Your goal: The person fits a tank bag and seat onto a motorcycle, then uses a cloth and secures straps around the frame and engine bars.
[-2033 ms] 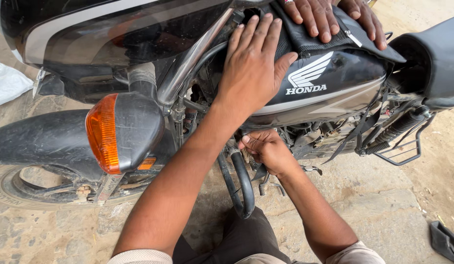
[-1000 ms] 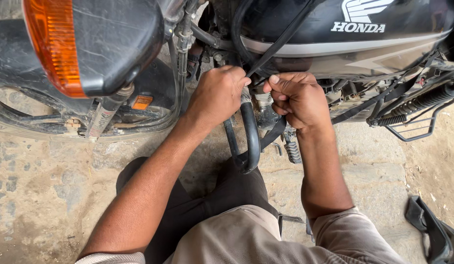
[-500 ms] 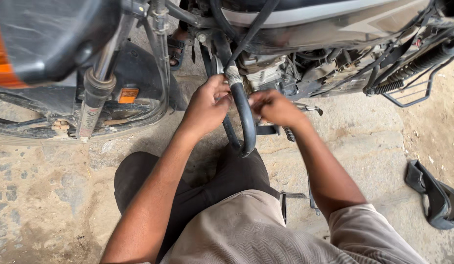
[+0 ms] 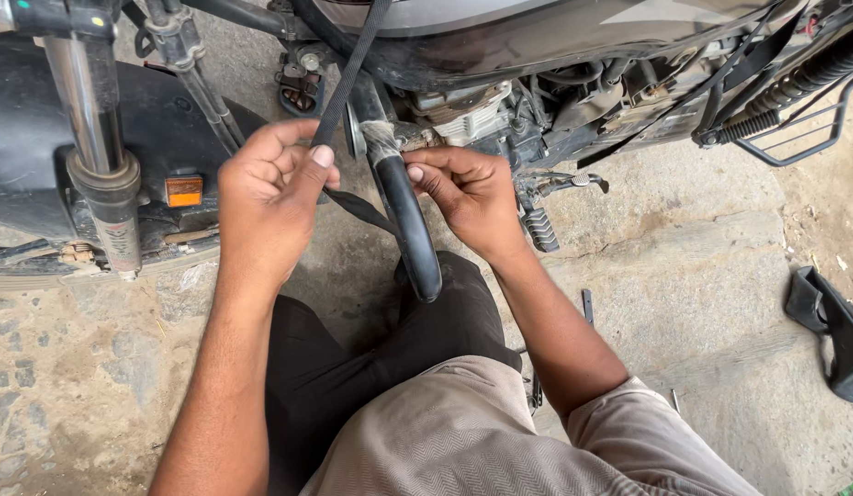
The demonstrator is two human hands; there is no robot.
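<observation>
Strap [image 4: 346, 87] now sits pinched in left hand [image 4: 266, 197], off the tank; right hand [image 4: 468, 193] fingertips grip the black pipe [image 4: 408, 225], so work has moved lower

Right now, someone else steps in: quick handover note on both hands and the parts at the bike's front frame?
Left hand: grip pinches the flat black woven strap between thumb and forefinger; the strap runs up out of frame.
Right hand: fingertips on the taped top of the curved black metal guard tube, by the grey engine.
Placement: the strap passes behind the tube near its upper end.
Done: strap brought to the tube.
Left: no knot or fastening is visible; strap looks loose.
Nearby: chrome front fork leg at left, black footpeg at right.
</observation>
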